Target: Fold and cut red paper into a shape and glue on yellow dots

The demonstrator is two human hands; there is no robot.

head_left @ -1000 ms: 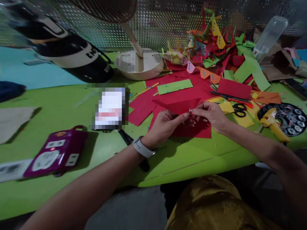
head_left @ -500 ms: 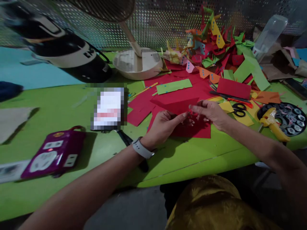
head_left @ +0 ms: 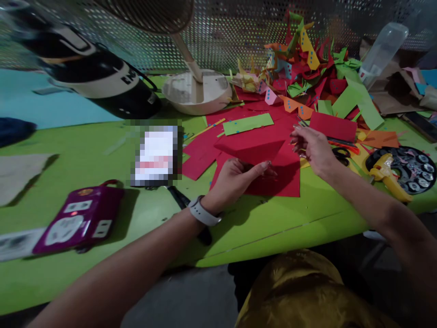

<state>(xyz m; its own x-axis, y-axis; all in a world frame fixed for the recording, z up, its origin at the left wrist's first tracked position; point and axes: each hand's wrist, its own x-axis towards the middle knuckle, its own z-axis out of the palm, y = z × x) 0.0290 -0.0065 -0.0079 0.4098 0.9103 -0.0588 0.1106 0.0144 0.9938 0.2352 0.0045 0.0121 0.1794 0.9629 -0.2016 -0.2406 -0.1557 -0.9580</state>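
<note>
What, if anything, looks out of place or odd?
The bright screen left of the left hand is coarsely pixelated, unlike its surroundings; at far right, the clear bottle tilts beside brown paper. The red paper under that hand shows no obvious damage.

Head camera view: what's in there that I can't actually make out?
All in the head view:
- Phone screen: its content is hidden by blocky pixelation.
- Fan head: cut off by the top edge.
- Purple box: the print on its labels is too blurred to read.
- Black scissor handles: partly hidden by the right hand.
- Left hand: its folded fingers and shadow hide whether its grip holds anything.
</note>
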